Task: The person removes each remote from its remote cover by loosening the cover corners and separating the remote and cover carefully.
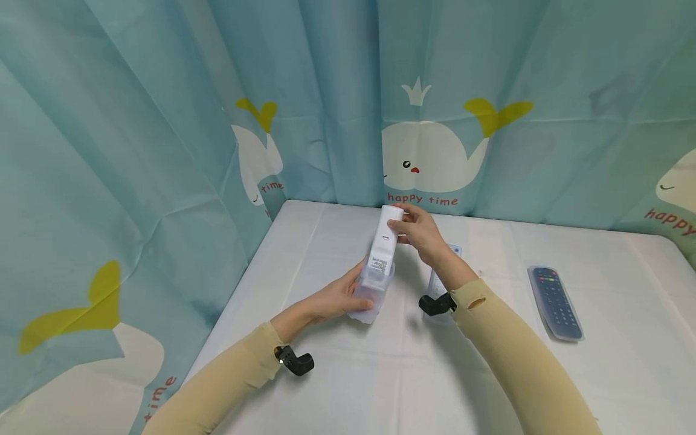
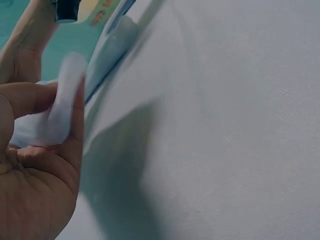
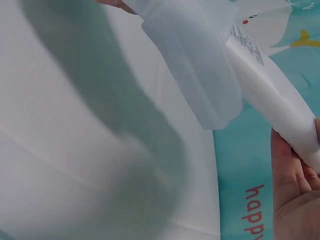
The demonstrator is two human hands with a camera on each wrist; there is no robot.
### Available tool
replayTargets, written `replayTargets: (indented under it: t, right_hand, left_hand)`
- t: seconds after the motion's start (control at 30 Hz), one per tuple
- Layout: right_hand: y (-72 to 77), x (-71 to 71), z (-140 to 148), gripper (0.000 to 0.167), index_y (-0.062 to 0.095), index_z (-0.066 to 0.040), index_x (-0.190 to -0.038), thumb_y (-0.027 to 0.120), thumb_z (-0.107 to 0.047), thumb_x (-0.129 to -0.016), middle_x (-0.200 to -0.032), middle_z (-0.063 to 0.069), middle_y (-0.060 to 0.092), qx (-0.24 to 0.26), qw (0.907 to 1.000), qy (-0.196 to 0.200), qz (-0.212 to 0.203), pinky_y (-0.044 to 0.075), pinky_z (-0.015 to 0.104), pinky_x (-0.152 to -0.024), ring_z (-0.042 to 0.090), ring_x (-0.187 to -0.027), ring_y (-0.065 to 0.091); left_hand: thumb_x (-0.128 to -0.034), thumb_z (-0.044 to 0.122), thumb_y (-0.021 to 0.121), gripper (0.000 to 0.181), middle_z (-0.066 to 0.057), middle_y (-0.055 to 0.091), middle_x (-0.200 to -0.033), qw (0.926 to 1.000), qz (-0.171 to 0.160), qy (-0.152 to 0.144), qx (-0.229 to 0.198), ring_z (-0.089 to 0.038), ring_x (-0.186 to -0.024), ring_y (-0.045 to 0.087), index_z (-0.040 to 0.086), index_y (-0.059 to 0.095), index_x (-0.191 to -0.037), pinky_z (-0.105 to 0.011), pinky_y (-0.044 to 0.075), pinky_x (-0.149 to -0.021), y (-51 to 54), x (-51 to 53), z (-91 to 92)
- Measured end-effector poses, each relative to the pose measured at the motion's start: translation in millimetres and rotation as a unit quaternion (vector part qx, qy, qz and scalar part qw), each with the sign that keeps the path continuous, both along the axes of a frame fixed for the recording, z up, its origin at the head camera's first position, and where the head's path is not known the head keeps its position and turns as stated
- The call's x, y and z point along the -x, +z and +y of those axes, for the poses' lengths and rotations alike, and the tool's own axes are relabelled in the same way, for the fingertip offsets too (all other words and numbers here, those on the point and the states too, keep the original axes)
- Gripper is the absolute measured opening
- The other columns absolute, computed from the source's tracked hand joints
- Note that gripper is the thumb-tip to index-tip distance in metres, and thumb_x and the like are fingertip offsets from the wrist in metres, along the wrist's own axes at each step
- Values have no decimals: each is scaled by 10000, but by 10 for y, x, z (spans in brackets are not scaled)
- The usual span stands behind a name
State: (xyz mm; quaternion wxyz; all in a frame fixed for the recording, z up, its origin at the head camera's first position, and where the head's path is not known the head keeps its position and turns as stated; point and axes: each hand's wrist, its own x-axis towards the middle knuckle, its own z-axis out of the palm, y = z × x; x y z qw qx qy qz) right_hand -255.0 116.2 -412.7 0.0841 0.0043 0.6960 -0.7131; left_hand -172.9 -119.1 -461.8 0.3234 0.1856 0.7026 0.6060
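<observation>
White oblong plastic device (image 1: pixel 384 240) seems light, best pinched, as right hand (image 1: pixel 420 234) does, above translucent plastic sleeve (image 1: pixel 376 290) left hand (image 1: pixel 337 299) grips.

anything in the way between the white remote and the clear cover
Nothing visible is: the right hand grips the upper end of the white remote, and its lower end is in the mouth of the clear cover, held by the left hand.

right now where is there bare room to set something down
The table is bare right of the dark remote, and nearer the wearer between the beige sleeves. Crowded: mid-table, the left hand holds a translucent cover, the right hand a white device, near a pale remote.
</observation>
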Motion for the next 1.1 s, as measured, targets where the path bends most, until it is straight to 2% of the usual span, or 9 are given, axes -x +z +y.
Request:
replayTargets:
  t: [0.17, 0.27, 0.4, 0.57, 0.67, 0.9, 1.1]
  right_hand:
    - [-12, -1, 45, 549, 493, -68, -1494, 680, -66, -978, -1243, 155, 597, -107, 9998, 166, 48, 584, 308, -776, 223, -1010, 616]
    - [-9, -15, 53, 587, 461, -75, -1519, 687, -76, -978, -1275, 174, 589, -115, 9997, 228, 27, 580, 315, -792, 223, -1017, 617]
    - [-16, -32, 60, 647, 382, -85, -1565, 679, -112, -991, -1370, 200, 560, 91, 9995, 309, -56, 565, 320, -838, 207, -1020, 627]
    - [-25, -51, 84, 670, 333, -137, -1589, 662, -151, -1006, -1383, 232, 560, 63, 9983, 585, -8, 560, 338, -848, 192, -955, 667]
    - [-26, -60, 95, 698, 328, -151, -1591, 674, -105, -987, -1342, 229, 585, 11, 9976, 688, 81, 567, 359, -833, 204, -960, 670]
    - [-47, -67, 87, 694, 362, -135, -1574, 691, -51, -969, -1284, 196, 610, -1, 9986, 527, 105, 573, 364, -817, 236, -1041, 625]
    - [-32, -73, 73, 692, 356, -126, -1578, 688, -61, -975, -1344, 224, 582, 15, 9992, 392, 54, 575, 357, -820, 249, -1068, 611]
  left_hand:
    - [-987, 74, 658, 731, -144, 647, -1269, 9991, -72, 248, 334, -217, -1152, 616, 66, 272, -1607, -397, 533, -962, 43, 53, -20]
    - [-986, 56, 656, 629, -127, 676, -1156, 9983, -160, 412, 371, -196, -1105, 624, -6, 372, -1543, -399, 536, -971, 62, 86, -35]
    - [-983, 73, 684, 647, -130, 687, -1181, 9974, -267, 558, 379, -212, -1125, 638, 32, 376, -1551, -405, 536, -974, 74, 86, -40]
    - [-994, 105, 685, 669, -172, 677, -1258, 9964, -145, 749, 357, -248, -1172, 640, 49, 352, -1571, -408, 535, -975, 70, 62, -20]
    - [-995, 90, 679, 661, -186, 687, -1228, 9968, -64, 739, 309, -255, -1148, 653, 41, 354, -1568, -408, 541, -968, 62, 56, -11]
    - [-993, 60, 671, 708, -109, 713, -1052, 9986, 116, 444, 261, -186, -1016, 673, 39, 295, -1592, -374, 556, -925, 27, 58, -11]
    - [-977, -11, 654, 799, -43, 690, -958, 9996, -122, 236, -58, -144, -956, 656, 108, 216, -1635, -318, 553, -870, 36, 39, -16]
